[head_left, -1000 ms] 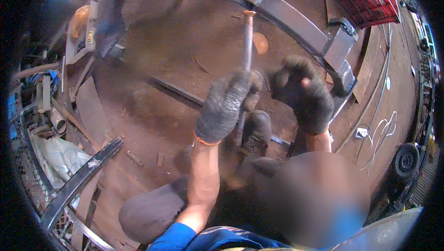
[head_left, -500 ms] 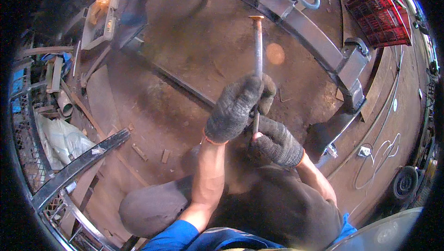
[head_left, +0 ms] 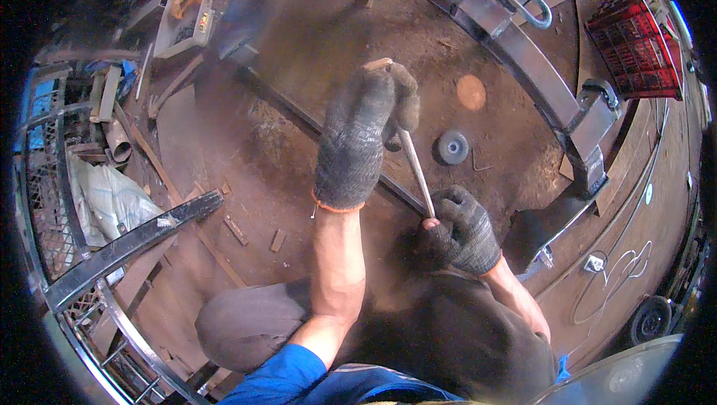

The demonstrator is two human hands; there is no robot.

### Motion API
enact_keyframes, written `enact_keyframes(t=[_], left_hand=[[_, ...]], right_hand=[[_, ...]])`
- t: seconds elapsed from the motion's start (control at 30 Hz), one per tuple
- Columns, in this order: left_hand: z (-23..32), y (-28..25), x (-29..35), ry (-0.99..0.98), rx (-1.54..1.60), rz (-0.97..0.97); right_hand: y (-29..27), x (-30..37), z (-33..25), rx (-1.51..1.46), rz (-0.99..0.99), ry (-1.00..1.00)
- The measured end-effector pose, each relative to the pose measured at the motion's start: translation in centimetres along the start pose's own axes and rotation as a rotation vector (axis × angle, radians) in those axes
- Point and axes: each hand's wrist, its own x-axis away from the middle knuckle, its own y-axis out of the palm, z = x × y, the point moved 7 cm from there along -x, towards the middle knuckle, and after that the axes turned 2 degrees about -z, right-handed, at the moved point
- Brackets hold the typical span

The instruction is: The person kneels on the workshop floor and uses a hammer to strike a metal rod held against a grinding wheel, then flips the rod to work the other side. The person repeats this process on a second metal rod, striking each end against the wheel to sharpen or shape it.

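Observation:
A slim metal rod [head_left: 415, 170] with a flat, rust-coloured head [head_left: 377, 64] slants between my hands in front of me. My left hand [head_left: 357, 125], in a dark knit glove, is closed around its upper part just below the head. My right hand [head_left: 464, 232], gloved the same way, grips the lower end near my knee, where a bare fingertip or thumb tip shows at the rod. A small grey disc [head_left: 452, 148] with a central hole lies on the floor to the right of the rod.
A curved dark metal frame [head_left: 530, 76] arches across the far right, with a red crate [head_left: 635, 39] beyond it. Scrap pieces and a white sack [head_left: 112, 196] lie at left beside a black metal bar [head_left: 134, 237]. A tray [head_left: 190, 17] sits far left; white cable [head_left: 624, 263] lies right.
My left hand has slid up the rod to its head, and the rod now leans left at the top. My right hand stays at the lower end. The grey disc has come into sight.

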Motion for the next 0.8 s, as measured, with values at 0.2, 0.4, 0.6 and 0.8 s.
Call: enact_keyframes(t=[0.2, 0.4, 0.6, 0.8], left_hand=[[0.5, 0.4, 0.1, 0.013, -0.062, -0.010], [1.2, -0.3, 0.4, 0.120, 0.051, -0.005], [1.2, -1.1, 0.2, 0.100, 0.171, -0.006], [1.2, -1.0, -0.3, 0.132, 0.151, -0.031]], right_hand=[[-1.2, 0.5, -0.1, 0.207, 0.071, -0.022], [0.5, 1.2, 1.1, -0.290, 0.003, 0.151], [1.8, 1.0, 0.7, -0.348, -0.055, 0.058], [1.5, 0.7, 0.8, -0.327, -0.076, 0.116]])
